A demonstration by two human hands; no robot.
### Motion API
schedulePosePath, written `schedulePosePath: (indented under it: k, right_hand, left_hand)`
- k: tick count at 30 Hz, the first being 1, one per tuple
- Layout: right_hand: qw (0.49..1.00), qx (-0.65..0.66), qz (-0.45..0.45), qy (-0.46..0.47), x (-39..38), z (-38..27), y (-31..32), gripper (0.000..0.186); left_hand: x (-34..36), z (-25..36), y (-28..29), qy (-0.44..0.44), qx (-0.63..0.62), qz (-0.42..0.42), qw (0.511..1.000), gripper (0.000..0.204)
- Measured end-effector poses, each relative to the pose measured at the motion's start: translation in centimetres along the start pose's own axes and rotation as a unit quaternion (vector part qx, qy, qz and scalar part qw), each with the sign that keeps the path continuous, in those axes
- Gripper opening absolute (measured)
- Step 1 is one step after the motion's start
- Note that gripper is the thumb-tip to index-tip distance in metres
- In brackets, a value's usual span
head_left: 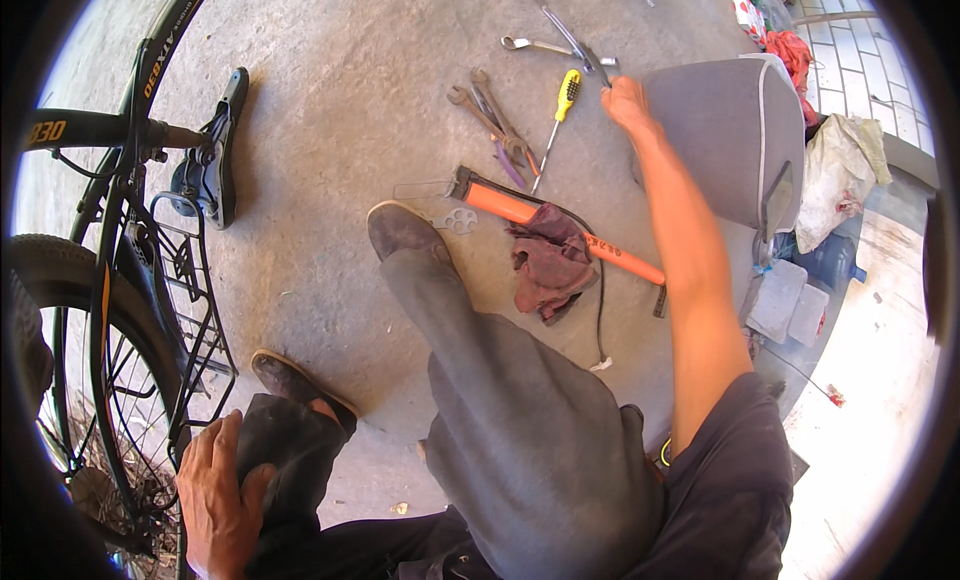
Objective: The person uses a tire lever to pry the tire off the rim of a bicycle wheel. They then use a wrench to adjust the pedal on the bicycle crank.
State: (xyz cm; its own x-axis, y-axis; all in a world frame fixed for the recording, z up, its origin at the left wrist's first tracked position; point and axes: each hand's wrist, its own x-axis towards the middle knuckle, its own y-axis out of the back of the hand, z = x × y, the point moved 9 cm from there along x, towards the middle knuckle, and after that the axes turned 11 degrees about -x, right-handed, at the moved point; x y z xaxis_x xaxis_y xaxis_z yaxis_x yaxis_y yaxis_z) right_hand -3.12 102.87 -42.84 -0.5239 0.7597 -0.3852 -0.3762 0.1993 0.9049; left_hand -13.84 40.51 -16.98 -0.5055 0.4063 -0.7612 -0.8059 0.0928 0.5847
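Note:
My right hand reaches out to the far right, its fingers closed round the near end of a dark-handled tool. Next to that tool lie slim metal wrenches, one of them a ring wrench. A yellow-handled screwdriver is just left of the hand. Rusty open-end wrenches lie beside pliers with purple and orange handles. Nearer to me an orange hand pump has a dark red rag over it. My left hand rests on my left knee, fingers stretched, holding nothing.
A black bicycle with a rear rack stands at the left. Its loose saddle lies on the concrete floor. A grey padded stool is beside my right forearm. Plastic containers and a pale sack lie farther right.

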Motion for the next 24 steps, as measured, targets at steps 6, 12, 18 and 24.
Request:
schedulePosePath:
  k: [6, 12, 18, 24]
  right_hand:
    - [0.995, 0.069, -0.025, 0.074, -5.3, 1.9, -3.7, 0.042]
    - [0.985, 0.163, -0.009, -0.060, -13.5, 0.1, -4.9, 0.045]
    - [0.979, 0.153, 0.080, -0.107, -14.5, -1.8, -7.3, 0.041]
    - [0.981, 0.168, 0.093, 0.012, -11.1, -8.8, -5.8, 0.032]
  left_hand:
    - [-0.6, -0.6, -0.2, 0.003, -0.006, 0.004, 1.000, 0.063]
    - [-0.7, -0.8, 0.1, -0.025, 0.014, 0.025, 0.999, 0.063]
    - [0.0, -0.6, 0.1, -0.011, 0.011, -0.002, 1.000, 0.062]
    - [0.3, -0.9, -0.1, -0.008, -0.019, 0.000, 1.000, 0.060]
